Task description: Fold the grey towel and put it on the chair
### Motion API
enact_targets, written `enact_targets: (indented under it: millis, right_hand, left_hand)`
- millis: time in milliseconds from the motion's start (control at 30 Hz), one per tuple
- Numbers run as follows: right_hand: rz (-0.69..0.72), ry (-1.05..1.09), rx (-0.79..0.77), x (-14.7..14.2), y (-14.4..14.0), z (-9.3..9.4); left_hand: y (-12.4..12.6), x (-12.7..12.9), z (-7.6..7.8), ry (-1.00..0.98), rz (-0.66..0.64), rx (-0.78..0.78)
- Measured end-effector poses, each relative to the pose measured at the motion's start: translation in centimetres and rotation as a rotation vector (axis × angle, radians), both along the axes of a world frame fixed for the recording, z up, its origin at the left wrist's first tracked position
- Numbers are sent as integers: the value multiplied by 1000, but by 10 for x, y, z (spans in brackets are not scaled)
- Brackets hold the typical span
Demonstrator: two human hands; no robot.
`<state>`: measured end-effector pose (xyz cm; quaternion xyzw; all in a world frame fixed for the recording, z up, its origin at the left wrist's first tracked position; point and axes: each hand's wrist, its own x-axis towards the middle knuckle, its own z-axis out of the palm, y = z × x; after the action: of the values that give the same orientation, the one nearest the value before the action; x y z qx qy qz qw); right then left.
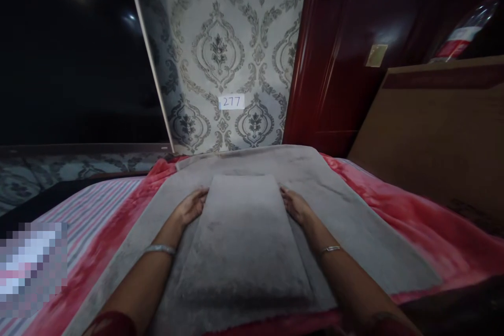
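A grey plush cloth [346, 220] lies spread over a red blanket [413, 220] on a bed. On its middle rests a narrower folded grey piece [242, 236] of the same fabric. My left hand [191, 207] presses against the left edge of that folded piece near its far corner. My right hand [296, 206] rests against the right edge, opposite the left. Both hands lie flat with fingers together along the edges. Each wrist wears a thin bangle.
A striped sheet [90, 210] shows at the left under the red blanket. Patterned wallpaper with a label reading 277 [231, 102] stands ahead. A dark red wooden panel [338, 52] and a brown headboard [433, 136] rise at the right, with a bottle [468, 26] on top.
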<state>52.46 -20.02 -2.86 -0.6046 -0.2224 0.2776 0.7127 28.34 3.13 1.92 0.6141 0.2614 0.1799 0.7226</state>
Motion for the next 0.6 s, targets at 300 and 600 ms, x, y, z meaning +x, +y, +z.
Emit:
enact_targets:
  millis: [300,600]
  right_hand:
    - [46,-36,15,9,-12,-18]
    - [99,-435,-289,-9,-22,5]
  left_hand:
    - [8,-2,-25,72,13,346]
    - [3,-6,-14,104,-42,680]
